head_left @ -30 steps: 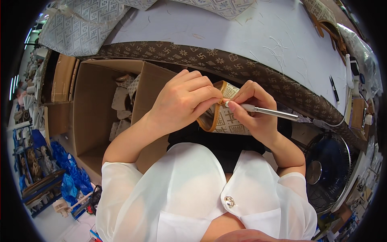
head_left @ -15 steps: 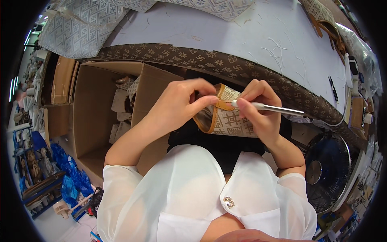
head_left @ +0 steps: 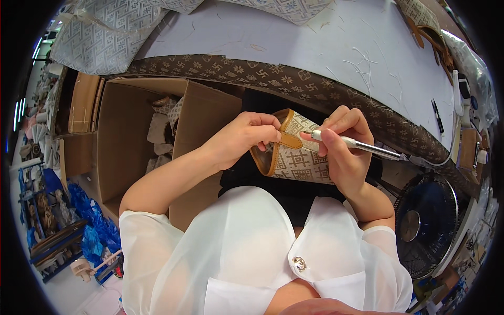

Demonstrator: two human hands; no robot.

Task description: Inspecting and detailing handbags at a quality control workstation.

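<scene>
A beige patterned fabric bag (head_left: 299,160) with tan edging lies over my lap, its open mouth facing left and a dark lining showing inside. My left hand (head_left: 249,134) is closed at that mouth, fingertips pinching the base of a tan stitched tab (head_left: 290,140). In my right hand (head_left: 349,144) is a pen-like tool (head_left: 378,150) with a white grip and a long metal shaft. Its narrow tip points left, just above the tab's rounded end; whether they touch I cannot tell. The right hand's lower edge rests by the bag's far right side.
An open cardboard box (head_left: 210,107) with patterned pieces inside stands to the left. Ahead is a white-topped table (head_left: 294,44) with loose threads, patterned sheets and a black pen (head_left: 437,115). A black fan (head_left: 425,223) stands at the right, and blue plastic (head_left: 92,210) lies at the left.
My left hand has moved slightly down and now pinches the tab's base. The right hand has shifted a little right with the pen-like tool, baring the tab's end.
</scene>
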